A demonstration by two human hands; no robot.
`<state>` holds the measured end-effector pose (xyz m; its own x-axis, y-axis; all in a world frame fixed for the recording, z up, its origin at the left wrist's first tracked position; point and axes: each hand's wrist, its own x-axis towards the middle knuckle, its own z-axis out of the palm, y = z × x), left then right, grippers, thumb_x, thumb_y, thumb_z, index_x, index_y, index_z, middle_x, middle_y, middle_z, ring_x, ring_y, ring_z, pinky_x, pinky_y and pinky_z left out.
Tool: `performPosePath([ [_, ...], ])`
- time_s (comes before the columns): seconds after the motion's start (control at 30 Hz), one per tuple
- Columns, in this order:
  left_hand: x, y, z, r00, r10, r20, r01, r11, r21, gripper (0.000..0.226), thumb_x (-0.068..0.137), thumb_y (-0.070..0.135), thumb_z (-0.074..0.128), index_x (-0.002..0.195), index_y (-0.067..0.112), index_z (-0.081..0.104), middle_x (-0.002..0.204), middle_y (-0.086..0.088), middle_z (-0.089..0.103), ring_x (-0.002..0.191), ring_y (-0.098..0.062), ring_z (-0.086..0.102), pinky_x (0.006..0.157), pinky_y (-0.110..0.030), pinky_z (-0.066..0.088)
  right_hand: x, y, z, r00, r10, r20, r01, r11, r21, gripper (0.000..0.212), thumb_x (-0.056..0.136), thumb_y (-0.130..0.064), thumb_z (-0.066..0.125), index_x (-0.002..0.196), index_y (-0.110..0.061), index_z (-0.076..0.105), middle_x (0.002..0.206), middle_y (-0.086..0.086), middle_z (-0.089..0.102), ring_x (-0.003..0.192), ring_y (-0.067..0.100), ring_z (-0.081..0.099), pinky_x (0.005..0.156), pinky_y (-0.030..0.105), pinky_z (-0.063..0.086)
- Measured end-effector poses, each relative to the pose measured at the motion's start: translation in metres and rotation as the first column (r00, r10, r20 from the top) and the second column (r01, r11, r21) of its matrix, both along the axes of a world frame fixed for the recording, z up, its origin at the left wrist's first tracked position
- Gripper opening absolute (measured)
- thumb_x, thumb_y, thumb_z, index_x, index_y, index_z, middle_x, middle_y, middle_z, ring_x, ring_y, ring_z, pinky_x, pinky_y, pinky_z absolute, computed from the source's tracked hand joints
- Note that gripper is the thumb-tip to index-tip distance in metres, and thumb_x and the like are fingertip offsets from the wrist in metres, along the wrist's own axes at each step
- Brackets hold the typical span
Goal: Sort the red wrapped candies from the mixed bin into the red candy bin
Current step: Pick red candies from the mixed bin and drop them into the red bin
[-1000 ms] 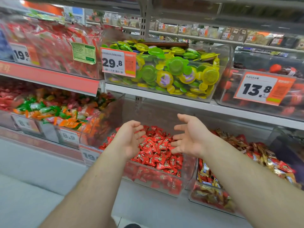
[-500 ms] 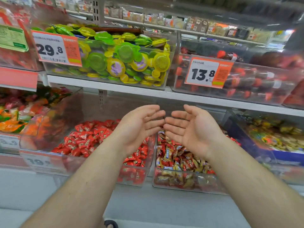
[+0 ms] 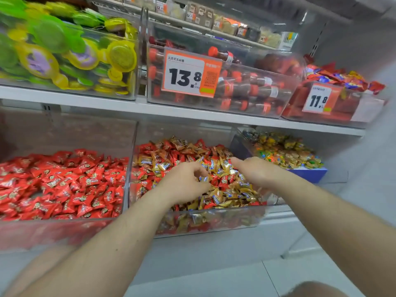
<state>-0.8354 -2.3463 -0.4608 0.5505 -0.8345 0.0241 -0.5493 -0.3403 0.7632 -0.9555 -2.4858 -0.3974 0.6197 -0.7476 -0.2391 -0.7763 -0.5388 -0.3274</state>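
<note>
The mixed bin (image 3: 214, 221) sits in the middle of the lower shelf, filled with red and gold wrapped candies (image 3: 182, 155). Left of it stands the red candy bin (image 3: 53, 232), holding only red wrapped candies (image 3: 70, 181). Both my hands are inside the mixed bin, on top of the pile. My left hand (image 3: 184, 183) has its fingers and thumb curled down onto the candies; whether they hold one is hidden. My right hand (image 3: 250, 172) lies palm down with the thumb stretched out and the fingertips dipped among the wrappers.
A bin of multicoloured candies (image 3: 285, 151) stands to the right on the lower shelf. On the upper shelf (image 3: 192, 113) are a green and yellow sweets bin (image 3: 120, 91), a bottle-shaped candy bin (image 3: 246, 103) tagged 13.8, and a red packet bin (image 3: 334, 116) tagged 11.8. Below lies a grey floor.
My view swung right and down from the red candy bin to the mixed bin. Both hands turned from palms up in the air to reaching down into the mixed pile.
</note>
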Motion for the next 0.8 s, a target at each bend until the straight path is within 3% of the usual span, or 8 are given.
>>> performPosePath([
  [0.1,0.000,-0.007,-0.006,0.995,-0.036,0.095,0.028,0.996,0.090,0.037,0.073,0.050,0.076,0.104,0.034,0.063,0.120,0.008,0.056,0.113,-0.013,0.052,0.096,-0.037,0.048,0.007,-0.003,-0.011,0.951,0.092,-0.294,-0.125,0.988,-0.093,0.071,0.102,-0.058,0.013,0.146,-0.012,0.043,0.152,0.016,0.039,0.137,0.032,0.039,0.112,0.040,0.030],
  [0.27,0.010,-0.002,-0.005,0.992,-0.043,0.118,0.030,0.993,0.113,0.043,0.073,0.048,0.077,0.110,0.033,0.063,0.117,0.007,0.056,0.118,-0.013,0.041,0.094,-0.033,0.045,0.023,0.013,-0.018,0.910,0.153,-0.385,-0.121,0.987,0.107,0.078,0.098,-0.065,0.008,0.155,-0.014,0.023,0.163,0.010,0.015,0.149,0.029,0.017,0.118,0.041,0.019],
  [0.33,0.015,0.001,-0.003,0.997,0.035,0.072,-0.037,0.999,0.028,0.026,0.082,0.039,0.070,0.106,0.033,0.062,0.117,0.007,0.058,0.111,-0.012,0.051,0.083,-0.029,0.048,0.027,0.020,-0.016,0.934,0.124,-0.334,-0.041,0.969,0.245,0.078,0.097,-0.068,0.010,0.157,-0.018,0.016,0.164,0.011,0.012,0.149,0.031,0.017,0.117,0.044,0.023],
  [0.4,0.019,0.006,0.001,0.993,0.115,0.031,-0.113,0.992,-0.061,0.017,0.088,0.032,0.063,0.105,0.032,0.060,0.119,0.009,0.058,0.086,-0.006,0.060,0.065,-0.021,0.047,0.033,0.024,-0.020,0.961,0.076,-0.268,0.031,0.927,0.374,0.081,0.093,-0.074,0.013,0.157,-0.025,0.010,0.164,0.010,0.008,0.150,0.033,0.014,0.116,0.050,0.025],
  [0.5,0.024,0.014,0.004,0.987,0.161,0.003,-0.159,0.980,-0.122,0.016,0.092,0.025,0.059,0.107,0.031,0.059,0.105,0.010,0.059,0.056,0.002,0.051,0.043,-0.011,0.034,0.047,0.027,-0.033,0.991,-0.083,-0.109,0.129,0.835,0.535,0.086,0.087,-0.080,0.028,0.156,-0.031,0.020,0.164,0.004,0.013,0.147,0.031,0.023,0.103,0.054,0.044],
  [0.6,0.028,0.020,0.006,0.981,0.195,-0.021,-0.196,0.968,-0.155,0.013,0.092,0.022,0.059,0.101,0.031,0.060,0.096,0.014,0.061,0.061,0.001,0.056,0.051,-0.015,0.043,0.065,0.031,-0.043,0.961,-0.272,0.055,0.164,0.717,0.678,0.078,0.086,-0.077,0.041,0.147,-0.028,0.036,0.157,0.002,0.029,0.131,0.033,0.046,0.073,0.044,0.059],
  [0.7,0.031,0.024,0.008,0.972,0.232,-0.038,-0.235,0.959,-0.161,0.014,0.093,0.021,0.058,0.102,0.031,0.060,0.092,0.012,0.063,0.062,-0.006,0.060,0.051,-0.017,0.045,0.082,0.039,-0.043,0.910,-0.375,0.179,0.110,0.632,0.767,0.072,0.092,-0.064,0.048,0.150,-0.026,0.030,0.160,0.005,0.022,0.137,0.040,0.037,0.071,0.049,0.057],
  [0.8,0.034,0.026,0.006,0.964,0.262,-0.033,-0.264,0.950,-0.165,0.019,0.090,0.017,0.056,0.097,0.035,0.060,0.090,0.008,0.065,0.072,-0.017,0.063,0.059,-0.026,0.048,0.095,0.047,-0.034,0.875,-0.411,0.256,0.024,0.566,0.824,0.068,0.096,-0.056,0.048,0.152,-0.024,0.025,0.161,0.007,0.016,0.138,0.043,0.034,0.085,0.058,0.049],
])
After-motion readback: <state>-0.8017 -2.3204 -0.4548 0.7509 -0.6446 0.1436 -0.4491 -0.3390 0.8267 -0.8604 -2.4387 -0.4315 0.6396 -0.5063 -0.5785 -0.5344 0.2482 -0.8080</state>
